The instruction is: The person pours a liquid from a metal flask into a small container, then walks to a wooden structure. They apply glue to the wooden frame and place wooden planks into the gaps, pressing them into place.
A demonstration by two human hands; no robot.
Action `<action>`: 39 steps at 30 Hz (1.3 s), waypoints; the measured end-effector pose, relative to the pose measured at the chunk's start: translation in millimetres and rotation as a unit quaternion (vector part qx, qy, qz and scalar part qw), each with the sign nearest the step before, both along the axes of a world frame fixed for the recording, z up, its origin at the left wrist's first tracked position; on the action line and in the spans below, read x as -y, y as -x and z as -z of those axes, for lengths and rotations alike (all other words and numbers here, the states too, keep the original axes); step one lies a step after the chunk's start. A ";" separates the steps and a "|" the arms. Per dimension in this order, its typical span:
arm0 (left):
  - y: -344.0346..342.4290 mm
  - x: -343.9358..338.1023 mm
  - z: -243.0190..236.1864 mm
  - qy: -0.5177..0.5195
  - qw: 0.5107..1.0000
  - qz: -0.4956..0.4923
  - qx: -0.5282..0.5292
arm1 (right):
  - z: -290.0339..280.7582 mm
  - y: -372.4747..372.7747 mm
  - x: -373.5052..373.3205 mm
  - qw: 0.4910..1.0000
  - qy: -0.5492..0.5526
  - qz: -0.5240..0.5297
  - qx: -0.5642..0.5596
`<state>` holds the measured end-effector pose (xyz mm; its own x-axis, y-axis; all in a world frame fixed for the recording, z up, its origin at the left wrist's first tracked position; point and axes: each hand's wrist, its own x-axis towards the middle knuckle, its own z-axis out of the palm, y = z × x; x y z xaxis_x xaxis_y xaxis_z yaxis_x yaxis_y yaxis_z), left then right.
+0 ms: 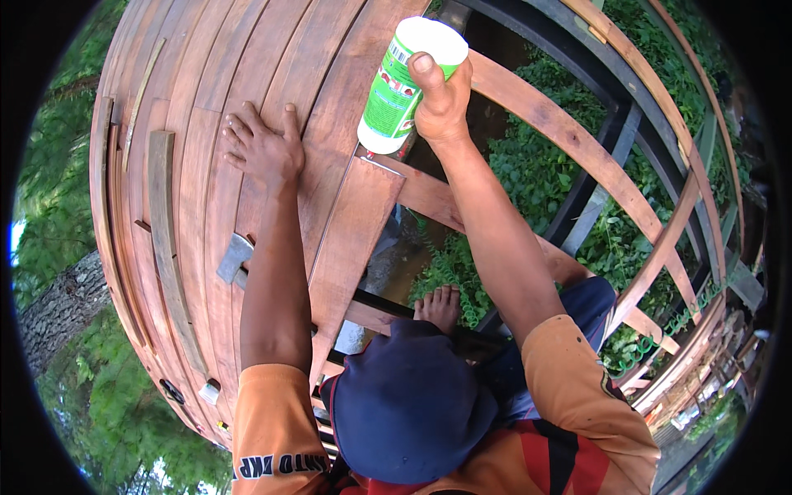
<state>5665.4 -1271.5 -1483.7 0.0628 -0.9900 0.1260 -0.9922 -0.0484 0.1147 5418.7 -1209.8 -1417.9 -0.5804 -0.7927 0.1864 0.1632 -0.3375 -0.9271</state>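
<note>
My right hand [441, 103] grips a white and green bottle [388, 99], held tilted with its red-tipped nozzle down at the edge of a reddish wooden board [351, 231], where a thin white line shows. My left hand [264, 148] lies on the planks [322, 66] to the left, fingers spread and holding nothing. Beside my left forearm is a metal hammer or hatchet head [235, 260], its handle mostly hidden by the arm.
Open joists [544, 111] span the right side above greenery, with a coiled green hose [648, 346] among them. Loose narrow strips [165, 206] lie on the left planks. My bare foot [437, 305] is below the gap, behind a dark blue cap [408, 396]. A tree trunk [58, 305] stands beyond.
</note>
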 end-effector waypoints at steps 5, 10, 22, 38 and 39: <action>1.0 -0.7 -1.4 0.000 1.000 -0.003 0.001 | -6.8 1.7 -8.7 1.000 0.004 0.000 -0.015; 1.4 -1.5 -1.9 -0.004 1.000 -0.005 -0.007 | -12.7 7.3 -22.1 1.000 -0.006 0.010 -0.004; 2.0 -1.4 -3.4 -0.016 1.000 -0.023 0.009 | -40.4 39.3 -62.7 0.991 -0.075 -0.017 -0.110; 4.5 -4.2 -10.1 -0.011 1.000 -0.027 0.002 | -41.9 97.6 82.7 0.976 0.056 0.124 -0.172; 4.2 -4.3 -9.7 -0.011 1.000 -0.025 -0.010 | -38.8 96.0 86.6 0.975 0.058 0.123 -0.174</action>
<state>5661.2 -1267.2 -1474.0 0.1141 -0.9881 0.1035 -0.9861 -0.1000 0.1329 5322.8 -1296.4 -1379.1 -0.6355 -0.6002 0.4857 -0.2533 -0.4323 -0.8654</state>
